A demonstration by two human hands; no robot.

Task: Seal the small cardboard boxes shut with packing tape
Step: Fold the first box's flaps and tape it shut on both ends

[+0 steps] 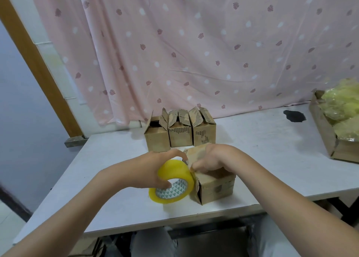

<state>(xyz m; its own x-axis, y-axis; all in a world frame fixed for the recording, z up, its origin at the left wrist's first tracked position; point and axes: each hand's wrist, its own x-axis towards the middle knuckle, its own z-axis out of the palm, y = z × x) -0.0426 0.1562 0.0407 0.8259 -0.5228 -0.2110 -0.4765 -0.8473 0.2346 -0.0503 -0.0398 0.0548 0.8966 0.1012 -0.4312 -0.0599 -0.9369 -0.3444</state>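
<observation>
Three open-flapped boxes (179,132) stand behind one box (213,186), seemingly closed.

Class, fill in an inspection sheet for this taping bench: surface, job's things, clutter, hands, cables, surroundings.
Surface: white table, dark stain at back right.
Job's things: yellow tape roll against near box; three open boxes behind.
Clutter: cardboard tray of yellowish plastic wrap, right edge.
Hands: left hand grips the roll; right hand presses on the near box.
Cables: nothing seen.
Surroundings: pink patterned curtain, wooden frame.
</observation>
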